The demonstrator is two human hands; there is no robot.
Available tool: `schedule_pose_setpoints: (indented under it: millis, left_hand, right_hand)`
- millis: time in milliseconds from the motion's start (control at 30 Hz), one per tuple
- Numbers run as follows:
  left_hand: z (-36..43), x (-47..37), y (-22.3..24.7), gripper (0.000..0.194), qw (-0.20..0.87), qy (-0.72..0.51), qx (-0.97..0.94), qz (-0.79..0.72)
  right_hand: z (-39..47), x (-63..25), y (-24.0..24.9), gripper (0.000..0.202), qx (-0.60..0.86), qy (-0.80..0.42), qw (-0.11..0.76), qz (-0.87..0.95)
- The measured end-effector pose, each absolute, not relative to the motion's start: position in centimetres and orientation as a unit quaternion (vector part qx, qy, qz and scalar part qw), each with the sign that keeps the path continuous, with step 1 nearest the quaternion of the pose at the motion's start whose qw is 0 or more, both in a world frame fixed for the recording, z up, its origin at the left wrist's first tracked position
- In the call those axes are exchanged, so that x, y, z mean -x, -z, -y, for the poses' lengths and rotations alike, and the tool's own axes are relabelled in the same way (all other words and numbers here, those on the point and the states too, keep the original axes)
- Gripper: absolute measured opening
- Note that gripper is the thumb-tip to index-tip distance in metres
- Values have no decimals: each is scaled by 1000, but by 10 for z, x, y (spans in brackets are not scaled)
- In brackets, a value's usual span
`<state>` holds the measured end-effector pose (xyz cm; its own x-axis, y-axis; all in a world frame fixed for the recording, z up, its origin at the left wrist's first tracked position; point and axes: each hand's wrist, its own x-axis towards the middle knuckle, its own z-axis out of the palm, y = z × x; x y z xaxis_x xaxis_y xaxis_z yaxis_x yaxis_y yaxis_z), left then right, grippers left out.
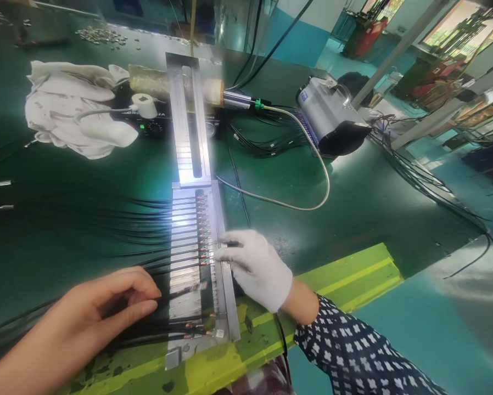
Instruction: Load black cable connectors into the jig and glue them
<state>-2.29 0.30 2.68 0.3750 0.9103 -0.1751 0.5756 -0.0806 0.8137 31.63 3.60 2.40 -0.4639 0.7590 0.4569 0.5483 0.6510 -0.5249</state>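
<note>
A long slotted metal fixture (184, 258) lies on the green bench, with several black cables (184, 230) side by side in its grooves. Their stripped ends and small terminals line up along its right rail (225, 274). My bare left hand (118, 302) is at the fixture's left side, thumb and forefinger pinched on a black cable (183, 291) that is blurred at its tip. At the right rail, my white-gloved right hand (257, 266) has its thumb and forefinger curled close to the terminals; what lies between those fingertips is hidden. More loose cables (176, 330) cross the fixture's near end.
Beyond the fixture sit white cloths (73, 109), a black control box (156, 126) and a grey device (329, 112) with a dark front. A pale hose (326, 175) loops across the bench. Yellow-green tape (353, 274) marks the near edge. Small metal parts (102, 36) lie far left.
</note>
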Motion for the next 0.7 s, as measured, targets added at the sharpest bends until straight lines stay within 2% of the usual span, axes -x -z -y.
schedule_pose_setpoints:
  millis: [133,333,433,700]
  left_hand:
    - [-3,18,-26,39,450,-159,-705,-525]
    - [-12,0,-35,18,213,-234,-857,-407]
    - [-21,-11,-38,27,164,-238,-896,-338]
    - [-38,-5,-33,40,150,-172,-930,-289]
  right_hand:
    - [-36,-316,-24,36,392,-174,345,835]
    - [-36,-316,-22,36,397,-192,344,829]
    - [-37,-315,-24,37,393,-188,353,828]
    - [-38,-316,-31,38,406,-192,343,825]
